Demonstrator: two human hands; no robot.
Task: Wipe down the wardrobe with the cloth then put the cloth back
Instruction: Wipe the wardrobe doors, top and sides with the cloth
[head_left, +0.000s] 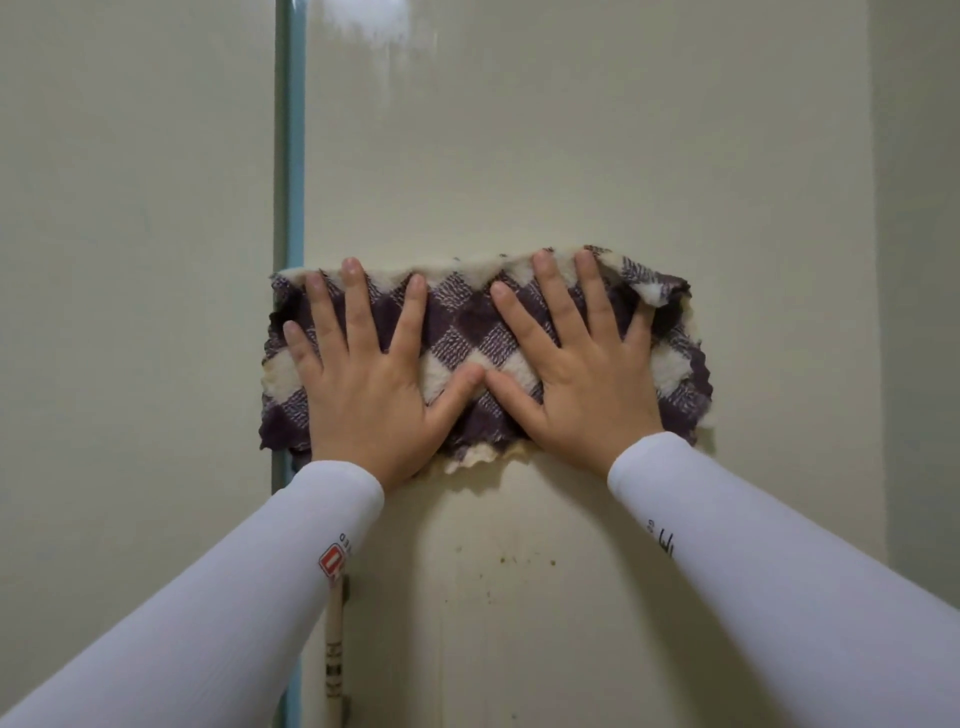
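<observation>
A purple-and-cream checked cloth lies spread flat against the cream wardrobe door. My left hand presses its left half with fingers spread, palm flat. My right hand presses the right half the same way, thumbs nearly touching in the middle. The cloth's upper right corner is folded over by my right little finger. Both arms wear white sleeves.
A blue-green vertical strip runs along the door's left edge, with another cream panel beyond it. A pale door handle sits low, under my left forearm. Small brown specks mark the door below the cloth.
</observation>
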